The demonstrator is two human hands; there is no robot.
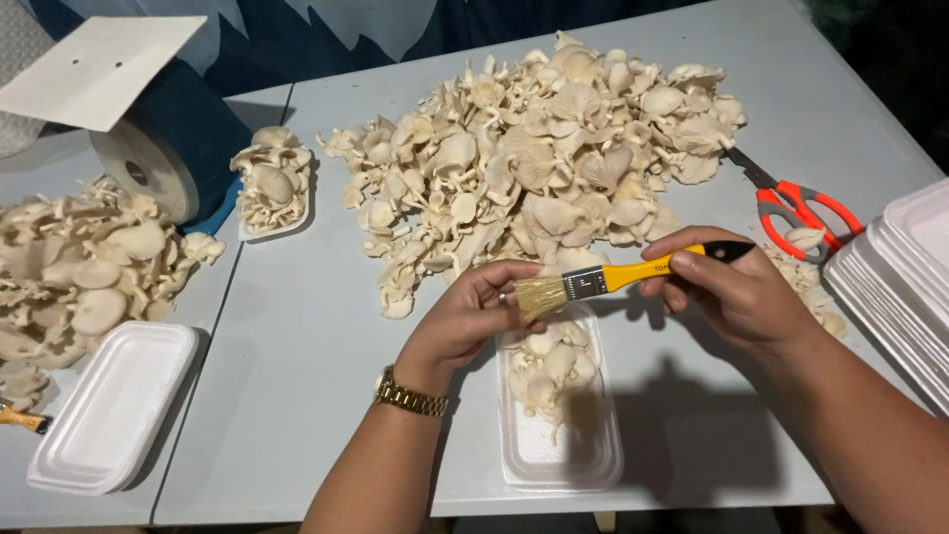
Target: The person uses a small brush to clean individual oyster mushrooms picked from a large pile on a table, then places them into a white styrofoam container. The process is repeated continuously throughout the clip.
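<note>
My right hand (732,287) grips a yellow-handled paintbrush (613,275) with a black tip and pale bristles pointing left. The bristles touch the fingers of my left hand (473,314), which is curled, apparently around a small mushroom that is mostly hidden. A gold watch sits on my left wrist. Both hands hover over a white foam tray (559,460) holding several oyster mushrooms (549,366). A large heap of oyster mushrooms (534,158) lies just beyond the hands.
Red-handled scissors (801,213) lie at right, beside a stack of white foam trays (905,277). At left are another mushroom heap (79,267), an upside-down foam tray (114,405), a filled tray (275,188) and a big roll of film (158,158).
</note>
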